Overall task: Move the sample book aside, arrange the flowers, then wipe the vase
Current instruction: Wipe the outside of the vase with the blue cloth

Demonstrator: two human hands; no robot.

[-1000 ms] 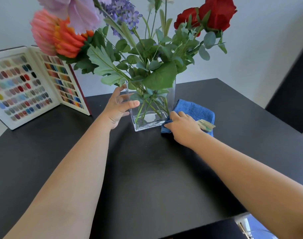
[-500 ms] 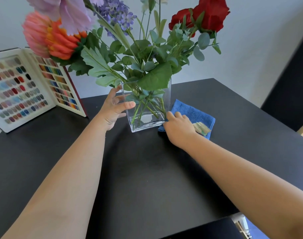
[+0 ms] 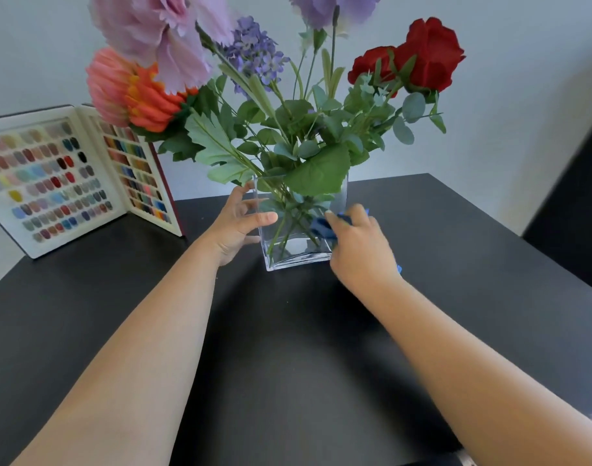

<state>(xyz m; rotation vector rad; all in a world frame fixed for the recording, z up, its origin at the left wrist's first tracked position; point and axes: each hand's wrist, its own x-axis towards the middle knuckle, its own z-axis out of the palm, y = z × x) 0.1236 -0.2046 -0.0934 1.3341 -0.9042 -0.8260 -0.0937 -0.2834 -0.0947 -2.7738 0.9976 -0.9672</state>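
Wiping the vase now, so here's how it sits: clear square glass on the black table, right between my hands. My left hand is spread with the fingers curled around the near left corner, thumb flat on the front face, bracing it. My right hand is bunched around the blue cloth and pressing it against the right side of the glass. Most of the cloth is hidden behind my knuckles, so I can't tell exactly how much of it is on the surface.

Handling-wise, I'd guess the glass is smooth and slick, rigid, and definitely breakable. With the flowers fanning out way above my hands, it's probably top-heavy too. Best hold seems to be low down on a corner, where the fingers wrap two faces. The cloth is soft and floppy, so it needs bunching. The sample book stands open, well off past my left hand.
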